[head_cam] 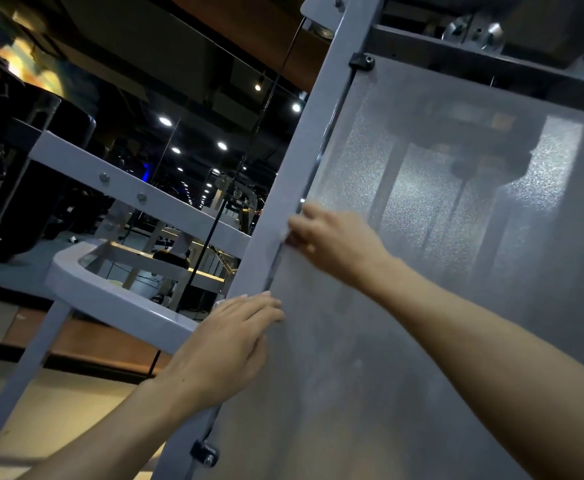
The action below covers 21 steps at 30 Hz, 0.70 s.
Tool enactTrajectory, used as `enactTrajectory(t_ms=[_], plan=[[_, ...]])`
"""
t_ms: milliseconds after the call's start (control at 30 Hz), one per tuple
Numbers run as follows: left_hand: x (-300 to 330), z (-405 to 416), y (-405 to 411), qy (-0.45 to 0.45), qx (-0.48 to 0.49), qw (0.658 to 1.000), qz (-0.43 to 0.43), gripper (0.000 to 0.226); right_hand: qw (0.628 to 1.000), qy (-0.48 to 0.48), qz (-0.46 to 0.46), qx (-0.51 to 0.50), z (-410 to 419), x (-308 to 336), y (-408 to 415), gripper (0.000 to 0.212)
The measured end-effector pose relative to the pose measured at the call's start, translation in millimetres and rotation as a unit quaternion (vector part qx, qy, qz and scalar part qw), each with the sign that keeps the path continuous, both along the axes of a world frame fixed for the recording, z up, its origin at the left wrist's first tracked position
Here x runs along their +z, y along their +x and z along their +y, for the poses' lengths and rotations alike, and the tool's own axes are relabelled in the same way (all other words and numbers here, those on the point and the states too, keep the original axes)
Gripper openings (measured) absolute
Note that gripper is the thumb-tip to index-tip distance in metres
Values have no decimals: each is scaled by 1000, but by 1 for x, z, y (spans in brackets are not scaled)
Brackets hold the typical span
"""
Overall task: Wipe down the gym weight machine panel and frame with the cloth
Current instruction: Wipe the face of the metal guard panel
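A: Wiping is going on right now, it seems. The right hand (332, 237) sits high up, where the grey frame post (283, 209) meets the frosted panel (422, 271). Its fingers are bent and pinch a small pale bit, likely the cloth (285, 233), against the post.

B: And the other one?

A: The left hand (228, 344) is below the right one. It lies flat, fingers straight and close together, fingertips pressing on the edge of the panel. A tiny white scrap peeks out just above its fingers, but what it is can't be told.

B: How much is done?

A: Hard to say. The panel below the right hand looks dull and streaky, with faint smudges. The part above and to the right of that hand looks sparkly and shows dark shapes behind it. No clear clean patch stands out, so likely most of the job is left: the wide panel, the post up to the black clip (361, 62), and the crossbar (138, 199) left of both hands.

B: How does the cloth look?

A: Nearly hidden. Only a thin pale edge shows under the fingers.
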<state>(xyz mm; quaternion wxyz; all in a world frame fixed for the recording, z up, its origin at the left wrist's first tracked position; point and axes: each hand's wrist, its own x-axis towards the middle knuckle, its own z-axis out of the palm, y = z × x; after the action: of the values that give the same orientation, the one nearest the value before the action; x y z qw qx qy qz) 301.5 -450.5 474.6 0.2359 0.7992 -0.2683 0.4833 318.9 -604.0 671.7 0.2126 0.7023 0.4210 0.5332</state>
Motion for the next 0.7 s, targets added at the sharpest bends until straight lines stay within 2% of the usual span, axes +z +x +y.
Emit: enactTrajectory(t_ms=[67, 167, 300, 400, 567, 633, 700], plan=[[-5, 0, 0, -54, -18, 998, 24, 41, 996, 75, -55, 16, -3, 28, -2, 25], [-19, -4, -2, -131, -44, 989, 57, 42, 991, 118, -61, 14, -5, 24, -3, 27], [-41, -13, -7, -182, -64, 978, 82, 48, 998, 55, 1, 5, -5, -37, 6, 22], [-56, -17, -9, -202, -71, 971, 101, 50, 999, 11, 27, -15, -9, -44, 6, 25], [-75, -20, -13, -223, -89, 963, 126, 51, 996, 91, -9, -11, -5, -10, 0, 31], [-83, -20, -15, -235, -96, 958, 136, 50, 995, 103, -7, -12, -5, -21, 1, 30], [-90, -20, -18, -254, -106, 950, 149, 49, 997, 75, 3, -14, -6, -43, 1, 30]])
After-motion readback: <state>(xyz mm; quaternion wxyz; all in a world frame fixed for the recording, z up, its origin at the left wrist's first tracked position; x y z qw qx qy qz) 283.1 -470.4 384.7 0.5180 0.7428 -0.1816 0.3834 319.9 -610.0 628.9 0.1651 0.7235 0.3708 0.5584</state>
